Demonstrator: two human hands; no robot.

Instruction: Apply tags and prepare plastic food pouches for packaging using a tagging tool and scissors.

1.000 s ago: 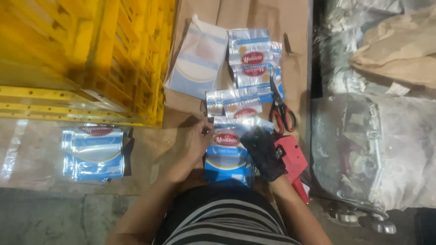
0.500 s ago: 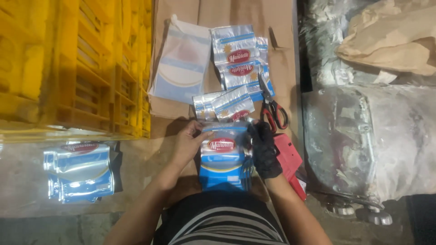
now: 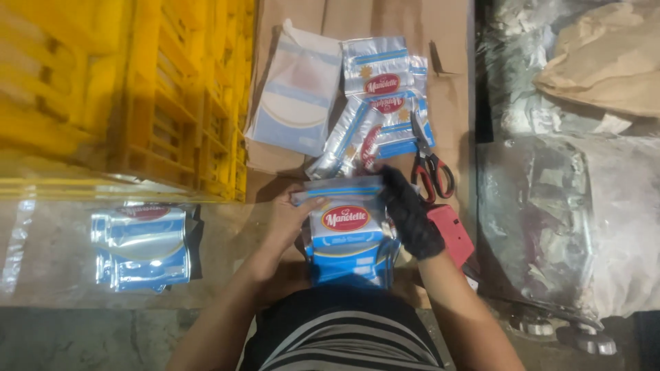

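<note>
Both of my hands hold a stack of silver and blue foil pouches (image 3: 346, 233) with a red oval label, upright in front of my lap. My bare left hand (image 3: 287, 218) grips the stack's left top corner. My right hand (image 3: 408, 209), in a black glove, grips its right top edge. More pouches of the same kind (image 3: 382, 103) lie spread on the brown cardboard (image 3: 447, 41) just beyond the stack. A pale blue and white bag (image 3: 297, 89) lies to their left.
Red-handled scissors (image 3: 430, 165) lie right of the loose pouches, a red tool (image 3: 450, 233) under my right wrist. A yellow plastic crate (image 3: 124, 89) fills the upper left. Another pile of pouches (image 3: 141, 247) lies at left. Clear plastic sacks (image 3: 564, 206) and brown paper (image 3: 605, 62) crowd the right.
The stack in my hands has risen slightly, with my hands closing on its top corners. The view has shifted a little to the right.
</note>
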